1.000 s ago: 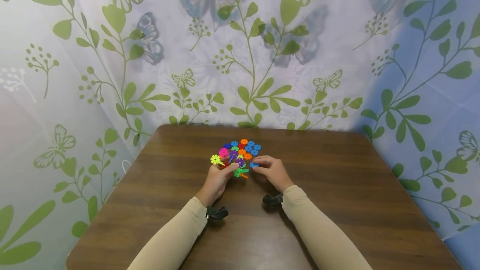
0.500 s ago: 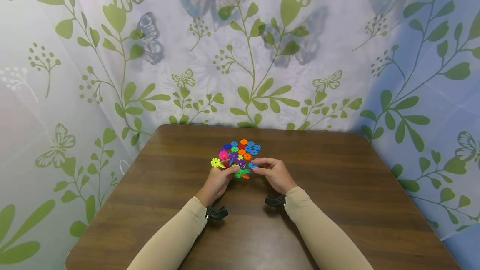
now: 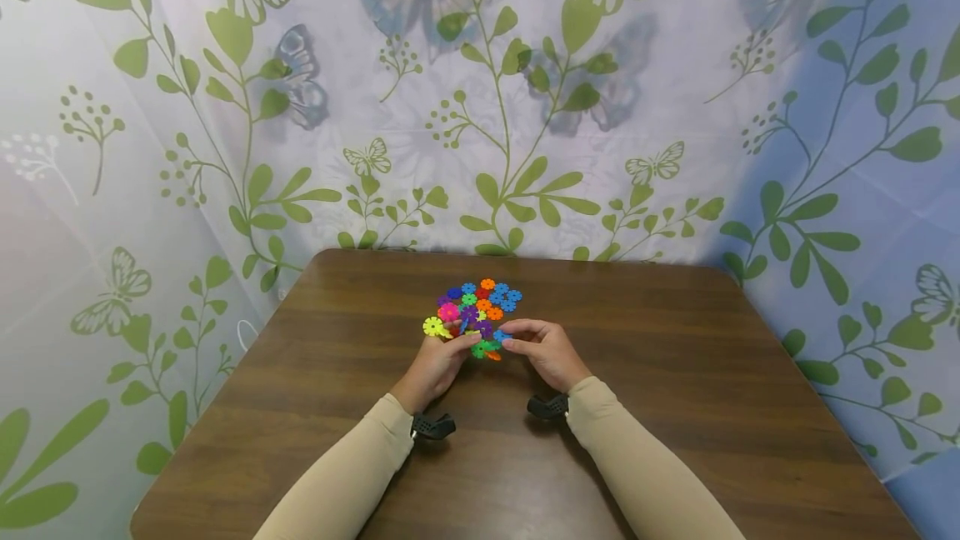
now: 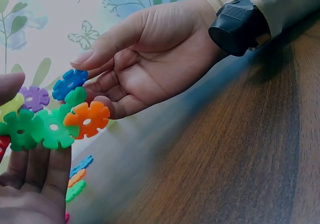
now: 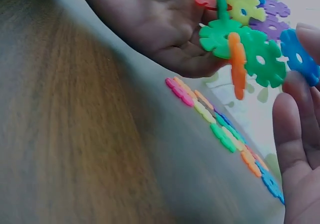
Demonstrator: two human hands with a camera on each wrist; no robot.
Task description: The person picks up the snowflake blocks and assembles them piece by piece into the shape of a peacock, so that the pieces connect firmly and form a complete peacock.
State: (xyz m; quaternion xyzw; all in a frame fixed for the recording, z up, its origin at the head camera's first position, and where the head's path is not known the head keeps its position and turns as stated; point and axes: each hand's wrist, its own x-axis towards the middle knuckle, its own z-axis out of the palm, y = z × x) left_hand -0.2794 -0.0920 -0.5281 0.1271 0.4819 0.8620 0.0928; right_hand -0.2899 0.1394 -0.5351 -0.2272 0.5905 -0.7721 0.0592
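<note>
In the head view my left hand point(image 3: 435, 363) holds a cluster of interlocking flower-shaped plastic discs point(image 3: 483, 328) above the table. Green discs point(image 5: 217, 37), an upright orange disc point(image 5: 238, 71), and yellow, purple and red ones make up the cluster in the right wrist view. My right hand point(image 3: 553, 354) pinches a single blue disc point(image 5: 294, 44) between thumb and fingers. That blue disc stands at the edge of a green disc point(image 4: 47, 134) in the left wrist view; whether they touch or interlock I cannot tell. The left palm hides part of the cluster.
Loose flower discs lie on the brown wooden table point(image 3: 645, 340) beyond the hands, among them blue point(image 3: 502, 299), orange point(image 3: 487, 284) and pink ones point(image 5: 177, 91). A patterned curtain point(image 3: 480, 107) hangs behind the table's far edge. Each wrist wears a black camera band point(image 3: 433, 427).
The blue disc in my right hand turned to show its face, then moved slightly left, closer to the cluster. The left hand has barely moved, and its cluster has tilted a little.
</note>
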